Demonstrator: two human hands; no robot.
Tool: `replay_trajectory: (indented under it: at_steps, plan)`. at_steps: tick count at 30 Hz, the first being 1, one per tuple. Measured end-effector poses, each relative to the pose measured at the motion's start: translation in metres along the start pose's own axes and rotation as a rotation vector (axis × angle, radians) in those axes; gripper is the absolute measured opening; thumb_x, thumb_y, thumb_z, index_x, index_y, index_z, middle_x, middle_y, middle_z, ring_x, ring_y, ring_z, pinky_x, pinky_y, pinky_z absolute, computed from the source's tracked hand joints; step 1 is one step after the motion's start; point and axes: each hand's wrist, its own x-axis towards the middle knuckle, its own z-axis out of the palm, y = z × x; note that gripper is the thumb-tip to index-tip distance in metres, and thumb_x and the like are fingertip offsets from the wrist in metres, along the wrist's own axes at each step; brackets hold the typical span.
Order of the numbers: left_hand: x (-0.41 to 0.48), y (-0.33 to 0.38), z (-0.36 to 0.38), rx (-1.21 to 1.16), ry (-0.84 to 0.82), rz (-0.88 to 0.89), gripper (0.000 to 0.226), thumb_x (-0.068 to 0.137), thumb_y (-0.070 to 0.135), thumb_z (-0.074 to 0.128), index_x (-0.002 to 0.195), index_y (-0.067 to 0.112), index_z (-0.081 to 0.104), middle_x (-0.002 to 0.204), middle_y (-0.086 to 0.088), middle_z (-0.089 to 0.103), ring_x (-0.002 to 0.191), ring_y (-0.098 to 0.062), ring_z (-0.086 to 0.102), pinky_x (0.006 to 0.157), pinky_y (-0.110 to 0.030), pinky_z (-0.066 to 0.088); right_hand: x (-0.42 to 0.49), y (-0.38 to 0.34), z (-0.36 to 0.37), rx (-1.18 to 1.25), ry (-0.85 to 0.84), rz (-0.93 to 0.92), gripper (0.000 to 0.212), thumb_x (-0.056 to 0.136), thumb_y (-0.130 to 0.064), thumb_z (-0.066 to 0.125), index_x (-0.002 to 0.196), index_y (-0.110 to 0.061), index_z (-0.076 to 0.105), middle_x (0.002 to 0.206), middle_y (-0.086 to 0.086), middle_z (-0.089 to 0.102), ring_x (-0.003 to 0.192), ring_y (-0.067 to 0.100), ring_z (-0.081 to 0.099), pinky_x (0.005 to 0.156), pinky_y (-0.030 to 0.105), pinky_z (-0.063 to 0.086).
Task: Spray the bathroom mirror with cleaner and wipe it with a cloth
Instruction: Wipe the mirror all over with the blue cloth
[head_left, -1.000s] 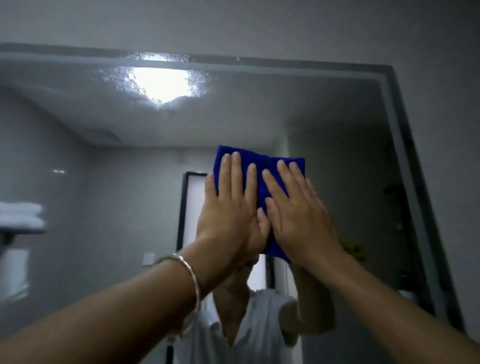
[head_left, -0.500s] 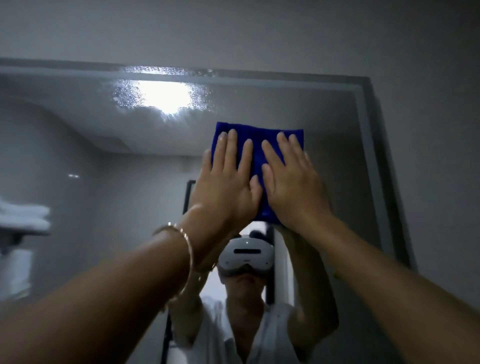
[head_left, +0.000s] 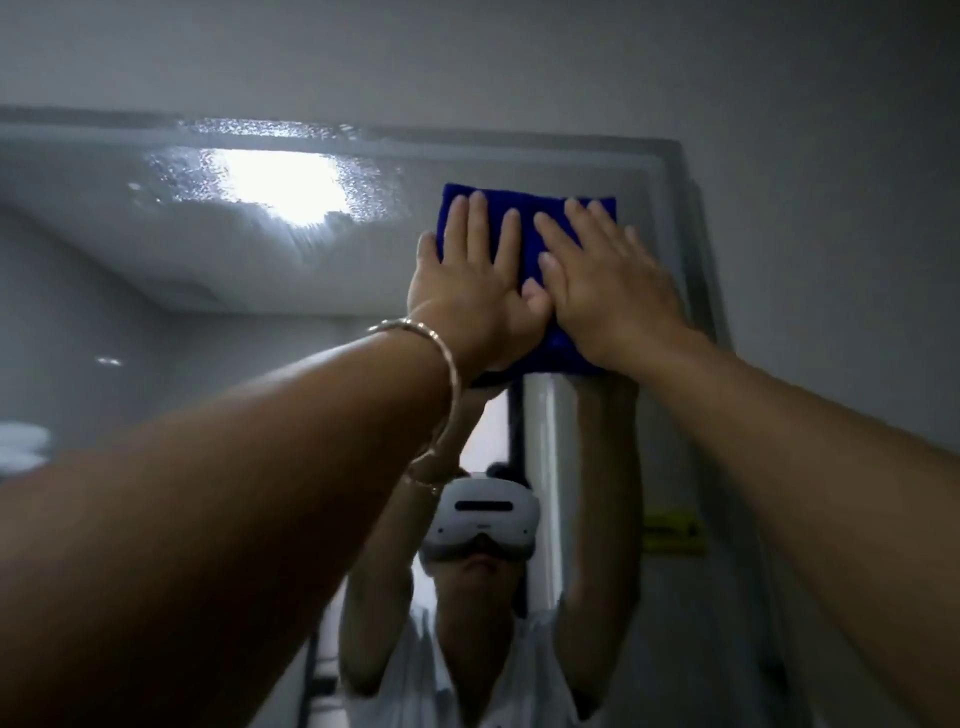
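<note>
A folded blue cloth (head_left: 530, 249) lies flat against the bathroom mirror (head_left: 156, 322), near its upper right corner. My left hand (head_left: 472, 280) and my right hand (head_left: 608, 280) press on the cloth side by side with straight fingers. A bracelet circles my left wrist. Wet spray droplets (head_left: 291, 176) cover the glass at the top, over the reflected ceiling light. No spray bottle is in view.
The mirror's dark frame (head_left: 696, 249) runs down just right of the cloth, with the grey wall (head_left: 831, 208) beyond and above. The glass reflects a person with a white headset, a doorway and folded white towels (head_left: 21, 441) at the left.
Both hands have slid the cloth up the mirror and to the right, from mid-height to just below the top frame. The view has tilted upward with them.
</note>
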Motion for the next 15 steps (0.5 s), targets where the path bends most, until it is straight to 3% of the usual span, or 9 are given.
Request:
replay_trajectory:
  at_steps: [3,7,12,15]
  plan:
    - [0.001,0.019,0.002,0.007,0.028,-0.032,0.064,0.097,0.04,0.013,0.147,0.011,-0.012,0.154,-0.016,-0.018,0.142,-0.028,-0.017,0.117,-0.045,-0.004,-0.003,0.013,-0.002,0.046,-0.014,-0.001,0.05,0.104,-0.036,0.017,0.152,-0.025,0.011,0.16,0.001,0.003,0.147,0.016,-0.002,0.117,0.035,0.002]
    - [-0.055,0.051,0.026,0.006,0.084,0.105,0.063,0.093,0.04,0.003,0.141,0.008,-0.022,0.151,-0.021,-0.023,0.14,-0.033,-0.02,0.114,-0.047,-0.007,-0.084,0.031,0.011,0.137,0.05,0.049,0.054,0.099,-0.043,0.008,0.15,-0.027,0.011,0.16,-0.002,0.003,0.145,0.012,-0.006,0.113,0.029,0.003]
    - [-0.098,0.1,0.039,0.0,0.016,0.215,0.063,0.094,0.042,0.005,0.135,0.008,-0.029,0.141,-0.02,-0.036,0.137,-0.033,-0.029,0.111,-0.048,-0.014,-0.157,0.063,0.018,0.214,0.037,0.121,0.054,0.092,-0.048,0.004,0.142,-0.03,0.006,0.152,-0.01,-0.002,0.143,0.01,-0.003,0.112,0.033,0.016]
    - [-0.096,0.104,0.041,0.04,0.018,0.233,0.067,0.094,0.043,0.009,0.14,0.007,-0.024,0.139,-0.02,-0.036,0.138,-0.035,-0.025,0.111,-0.049,-0.012,-0.16,0.065,0.019,0.212,0.031,0.106,0.057,0.092,-0.046,0.006,0.145,-0.025,0.01,0.156,-0.005,-0.001,0.143,0.011,-0.004,0.111,0.027,0.008]
